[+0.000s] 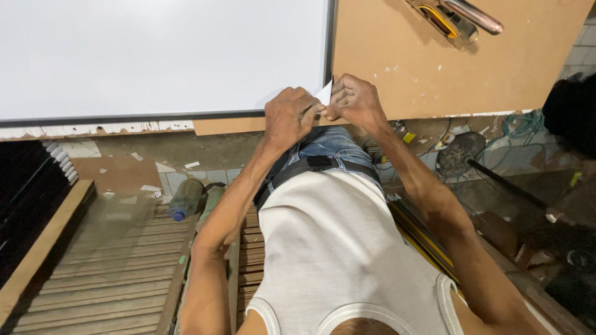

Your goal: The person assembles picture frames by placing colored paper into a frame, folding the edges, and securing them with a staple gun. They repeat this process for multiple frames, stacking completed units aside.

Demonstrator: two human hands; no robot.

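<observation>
A large white board point(161, 56) with a thin dark frame lies on a brown fibreboard worktop point(447, 68). At its near right corner a small white flap of film or paper point(325, 93) stands up. My left hand point(290, 115) and my right hand point(352, 101) meet at that corner, fingers pinched around the flap and the frame edge. A small dark object shows between my fingers; what it is cannot be told.
A yellow and silver staple gun point(448, 22) lies on the worktop at the far right. Below the edge are a plastic bottle point(185, 200), wooden slats point(112, 273), a round dark tool point(459, 154), tangled cables and scattered scraps on the floor.
</observation>
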